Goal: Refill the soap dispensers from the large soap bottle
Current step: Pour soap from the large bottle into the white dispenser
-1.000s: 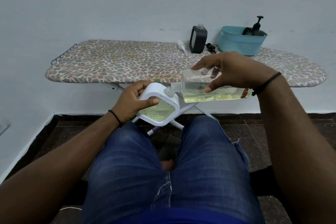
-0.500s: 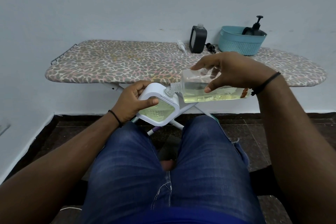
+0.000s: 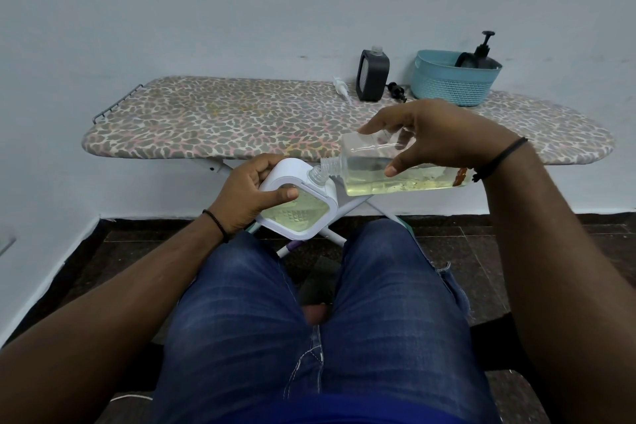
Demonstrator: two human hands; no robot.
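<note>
Tilting the bottle (image 3: pixel 406 172), the right hand (image 3: pixel 433 138) grips it, neck at the dispenser (image 3: pixel 296 206) clasped in the left hand (image 3: pixel 247 196).

The basket (image 3: pixel 447 86) wall hides most of the pump bottle (image 3: pixel 483 57); both forearms run off-frame.

Almost nothing differs from the earlier pictures. The right hand (image 3: pixel 437 138) keeps the large soap bottle (image 3: pixel 395 170) tipped on its side, its neck at the mouth of the white dispenser (image 3: pixel 296 200), which the left hand (image 3: pixel 247 196) still grips. No shift shows in either hand or bottle.
</note>
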